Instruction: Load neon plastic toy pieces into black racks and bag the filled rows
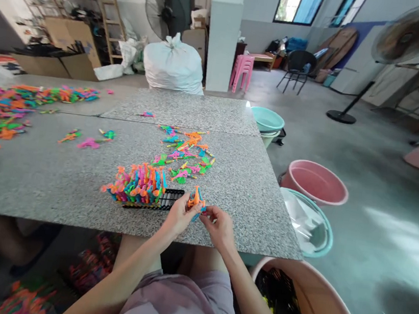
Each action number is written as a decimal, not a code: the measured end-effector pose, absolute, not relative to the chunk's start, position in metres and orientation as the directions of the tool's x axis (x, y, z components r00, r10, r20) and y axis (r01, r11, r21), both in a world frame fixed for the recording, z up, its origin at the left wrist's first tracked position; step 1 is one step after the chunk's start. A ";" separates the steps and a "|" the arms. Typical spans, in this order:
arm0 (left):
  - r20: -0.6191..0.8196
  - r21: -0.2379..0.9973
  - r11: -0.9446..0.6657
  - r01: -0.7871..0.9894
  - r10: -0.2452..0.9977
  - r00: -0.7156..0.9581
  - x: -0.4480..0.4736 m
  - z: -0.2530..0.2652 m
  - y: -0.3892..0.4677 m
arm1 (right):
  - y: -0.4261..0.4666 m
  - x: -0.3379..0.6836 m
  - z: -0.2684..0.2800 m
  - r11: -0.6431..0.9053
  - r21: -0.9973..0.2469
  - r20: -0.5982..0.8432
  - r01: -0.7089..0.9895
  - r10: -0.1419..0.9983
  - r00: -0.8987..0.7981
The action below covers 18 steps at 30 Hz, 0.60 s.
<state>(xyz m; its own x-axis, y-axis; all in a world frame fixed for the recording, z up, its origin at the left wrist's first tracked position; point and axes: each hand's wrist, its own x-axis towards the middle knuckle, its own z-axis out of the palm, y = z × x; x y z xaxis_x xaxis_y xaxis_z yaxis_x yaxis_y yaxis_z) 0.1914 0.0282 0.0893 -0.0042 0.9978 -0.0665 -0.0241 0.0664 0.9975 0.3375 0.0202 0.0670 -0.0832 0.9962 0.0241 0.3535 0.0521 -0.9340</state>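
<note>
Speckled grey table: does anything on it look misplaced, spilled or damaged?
One small pink-and-blue plastic toy lies alone on the far part of the speckled grey table, apart from the loose multicoloured toy cluster, so it seems stray. No spill shows; small damage cannot be told.

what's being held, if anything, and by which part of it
An orange-and-blue plastic piece: the left grip holds its left side; the right grip is at its lower right. Finer detail is too small to tell.

Smooth plastic, stone-like grain
I hold a small, smooth orange-and-blue plastic toy (197, 196) over a flat, matt grey, speckled stone-like tabletop (259, 220); at nine o'clock, a long black latticed plastic tray (172, 198).
</note>
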 end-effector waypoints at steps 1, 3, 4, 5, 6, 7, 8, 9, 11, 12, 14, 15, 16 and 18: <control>-0.054 0.998 0.054 -0.014 0.998 -0.016 0.186 0.089 0.025 | 0.022 0.335 0.067 0.039 -0.944 0.000 0.327 0.993 -0.120; -0.041 0.999 0.041 0.007 0.999 -0.030 0.178 0.088 0.017 | 0.024 0.329 0.065 -0.007 -0.964 -0.059 0.265 0.980 -0.191; -0.039 0.999 0.040 0.017 0.999 -0.032 0.174 0.088 0.013 | 0.023 0.327 0.064 -0.033 -0.969 -0.090 0.244 0.970 -0.224; -0.041 0.999 0.042 0.025 0.999 -0.032 0.171 0.087 0.009 | 0.022 0.325 0.063 -0.058 -0.971 -0.118 0.232 0.960 -0.252; -0.045 0.998 0.046 0.031 0.999 -0.029 0.169 0.087 0.006 | 0.021 0.324 0.062 -0.079 -0.971 -0.141 0.224 0.951 -0.275; -0.051 0.998 0.052 0.034 0.998 -0.023 0.168 0.086 0.004 | 0.020 0.323 0.062 -0.095 -0.971 -0.158 0.221 0.944 -0.290; -0.058 0.998 0.058 0.034 0.998 -0.015 0.167 0.085 0.002 | 0.019 0.323 0.062 -0.106 -0.970 -0.170 0.220 0.939 -0.297; -0.065 0.997 0.065 0.031 0.998 -0.006 0.167 0.084 0.002 | 0.018 0.323 0.063 -0.116 -0.969 -0.178 0.217 0.939 -0.295; -0.076 0.997 0.076 0.022 0.997 0.012 0.169 0.083 0.005 | 0.018 0.323 0.067 -0.129 -0.973 -0.178 0.190 0.947 -0.268; -0.079 0.997 0.079 0.019 0.997 0.020 0.170 0.082 0.007 | 0.018 0.324 0.069 -0.132 -0.977 -0.173 0.170 0.951 -0.258; -0.079 0.996 0.079 0.029 0.996 0.030 0.173 0.080 0.012 | 0.019 0.327 0.073 -0.142 -0.982 -0.172 0.127 0.948 -0.268; -0.075 0.996 0.073 0.043 0.997 0.032 0.173 0.080 0.013 | 0.019 0.329 0.074 -0.152 -0.983 -0.177 0.107 0.938 -0.299; -0.067 0.996 0.065 0.062 0.997 0.031 0.172 0.081 0.013 | 0.020 0.330 0.074 -0.163 -0.982 -0.184 0.091 0.922 -0.340; -0.043 0.992 0.041 0.119 0.999 0.010 0.164 0.088 0.008 | 0.020 0.333 0.073 -0.174 -0.983 -0.186 0.066 0.894 -0.407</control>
